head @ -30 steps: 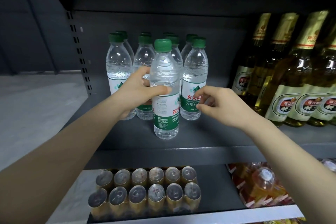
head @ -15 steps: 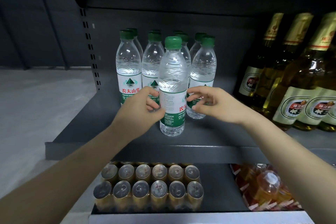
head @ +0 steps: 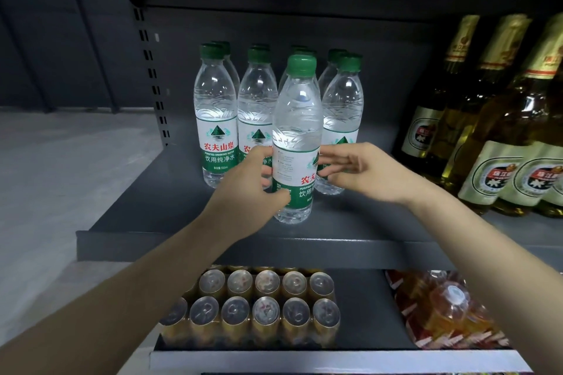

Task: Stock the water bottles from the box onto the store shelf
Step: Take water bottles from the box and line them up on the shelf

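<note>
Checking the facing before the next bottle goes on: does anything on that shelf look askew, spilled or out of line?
Nothing spilled or tipped. The front water bottle stands upright, but alone ahead of the row, its label turned sideways while the leftmost bottle faces forward. The left hand grips it; the right hand touches its side.

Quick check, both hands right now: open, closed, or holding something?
Left hand: grips the front clear plastic water bottle with green cap.
Right hand: open, fingertips at that bottle's label; contact unclear.
</note>
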Tool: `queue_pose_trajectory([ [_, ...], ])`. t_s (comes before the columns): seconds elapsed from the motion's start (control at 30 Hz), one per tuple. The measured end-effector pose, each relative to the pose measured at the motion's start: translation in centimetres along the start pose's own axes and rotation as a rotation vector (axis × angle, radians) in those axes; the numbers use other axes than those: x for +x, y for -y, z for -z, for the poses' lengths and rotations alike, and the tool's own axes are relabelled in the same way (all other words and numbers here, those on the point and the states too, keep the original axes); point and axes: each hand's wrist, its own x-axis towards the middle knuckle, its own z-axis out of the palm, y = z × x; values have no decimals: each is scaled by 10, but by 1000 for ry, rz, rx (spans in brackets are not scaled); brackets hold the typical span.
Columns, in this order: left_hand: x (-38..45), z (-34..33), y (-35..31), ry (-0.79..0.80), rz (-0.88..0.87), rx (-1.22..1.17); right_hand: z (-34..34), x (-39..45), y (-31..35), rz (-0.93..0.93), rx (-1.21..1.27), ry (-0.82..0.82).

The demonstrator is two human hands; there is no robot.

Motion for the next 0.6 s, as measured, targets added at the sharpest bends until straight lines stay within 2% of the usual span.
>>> queue_pose_trajectory([
  [0.3, 15, 0, 3, 133, 36, -203, 0, -23, -4, -57, 51, -55],
  [0.6, 23, 0, 3, 182, 45, -218, -4, -38, -2, -81, 9, -64],
])
